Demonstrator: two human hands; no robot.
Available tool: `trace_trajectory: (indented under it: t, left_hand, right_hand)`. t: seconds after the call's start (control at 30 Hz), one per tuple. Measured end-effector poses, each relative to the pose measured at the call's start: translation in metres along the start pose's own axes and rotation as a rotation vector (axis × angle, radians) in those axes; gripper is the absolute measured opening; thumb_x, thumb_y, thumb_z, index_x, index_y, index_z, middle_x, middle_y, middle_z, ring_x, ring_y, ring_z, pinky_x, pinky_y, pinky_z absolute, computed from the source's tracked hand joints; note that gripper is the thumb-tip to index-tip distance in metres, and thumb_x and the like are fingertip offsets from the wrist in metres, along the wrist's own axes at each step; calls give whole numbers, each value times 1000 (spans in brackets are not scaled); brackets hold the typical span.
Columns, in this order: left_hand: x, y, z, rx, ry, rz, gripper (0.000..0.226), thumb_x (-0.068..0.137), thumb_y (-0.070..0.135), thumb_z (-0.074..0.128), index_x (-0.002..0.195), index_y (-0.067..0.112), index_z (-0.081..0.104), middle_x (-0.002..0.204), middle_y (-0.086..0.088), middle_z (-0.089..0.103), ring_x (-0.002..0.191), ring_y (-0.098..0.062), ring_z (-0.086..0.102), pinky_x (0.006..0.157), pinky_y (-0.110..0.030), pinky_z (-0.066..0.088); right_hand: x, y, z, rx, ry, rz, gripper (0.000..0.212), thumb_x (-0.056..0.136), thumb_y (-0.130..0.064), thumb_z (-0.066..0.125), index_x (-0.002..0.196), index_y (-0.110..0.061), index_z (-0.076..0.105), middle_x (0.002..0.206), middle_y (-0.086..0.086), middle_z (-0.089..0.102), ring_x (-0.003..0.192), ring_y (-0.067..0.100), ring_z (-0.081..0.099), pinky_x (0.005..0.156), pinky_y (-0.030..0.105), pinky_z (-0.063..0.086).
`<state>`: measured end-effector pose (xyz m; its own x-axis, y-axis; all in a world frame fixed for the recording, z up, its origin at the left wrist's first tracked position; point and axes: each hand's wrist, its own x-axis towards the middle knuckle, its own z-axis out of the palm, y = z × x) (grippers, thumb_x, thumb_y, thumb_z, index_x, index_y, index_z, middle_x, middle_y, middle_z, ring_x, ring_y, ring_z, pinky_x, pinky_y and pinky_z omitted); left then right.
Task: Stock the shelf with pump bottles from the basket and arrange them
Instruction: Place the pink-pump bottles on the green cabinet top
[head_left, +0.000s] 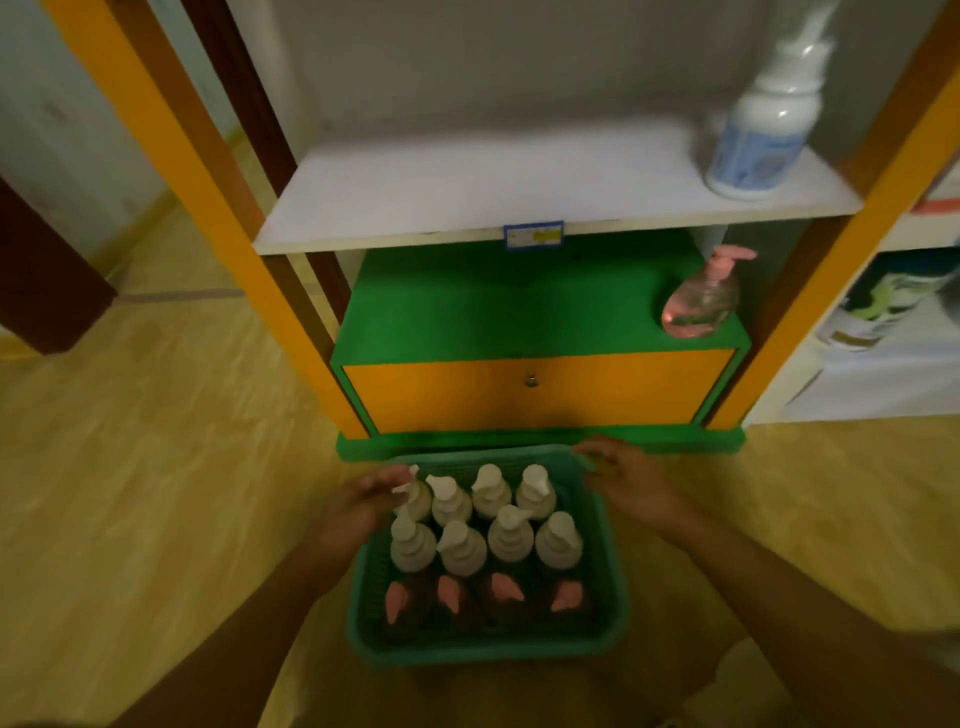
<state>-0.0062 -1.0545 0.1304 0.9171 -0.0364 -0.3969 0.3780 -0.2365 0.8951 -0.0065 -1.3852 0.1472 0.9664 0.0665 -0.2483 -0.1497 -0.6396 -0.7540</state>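
I see the green basket (488, 649) on the wooden floor (156, 493) right before the shelf unit, filled with pump bottles: eight white-topped bottles (462, 548) in two rows, four pink-pumped bottles (506, 587) nearest me. My left hand (363, 501) reaches in at the far-left corner, fingers touching the pump of the corner bottle; blur hides whether it grips. My right hand (621, 475) sits at the basket's far-right rim, fingers curled on the edge. A pink pump bottle (701, 301) stands on the green shelf (493, 306), a white bottle (763, 140) with a blue label on the white shelf (493, 192). The shelf-edge tag (533, 236) is unreadable.
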Motion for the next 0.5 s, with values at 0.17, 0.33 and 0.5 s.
trace_trajectory:
  t: [0.17,0.33,0.5]
  left_hand:
    - [-11,66,42,15,-62,117,36,91,6,52,121,25,59,126,7,61,110,-11,60,87,-28,49]
    - [-19,96,68,52,-133,188,38,93,5,51,127,21,54,130,4,57,117,-15,56,98,-34,45]
    - [-10,74,82,11,-182,170,28,92,14,56,113,31,61,121,8,62,108,-10,61,86,-24,50]
  right_hand:
    - [-15,-34,-46,19,107,-90,50,90,-17,58,138,-21,44,140,2,48,120,13,47,90,18,36]
    - [-24,-45,-45,35,107,-130,50,92,-22,57,140,-20,41,141,3,47,121,14,46,89,21,38]
    - [-18,-33,-25,65,108,-100,48,91,-21,58,137,-16,45,137,3,52,119,19,53,89,20,39]
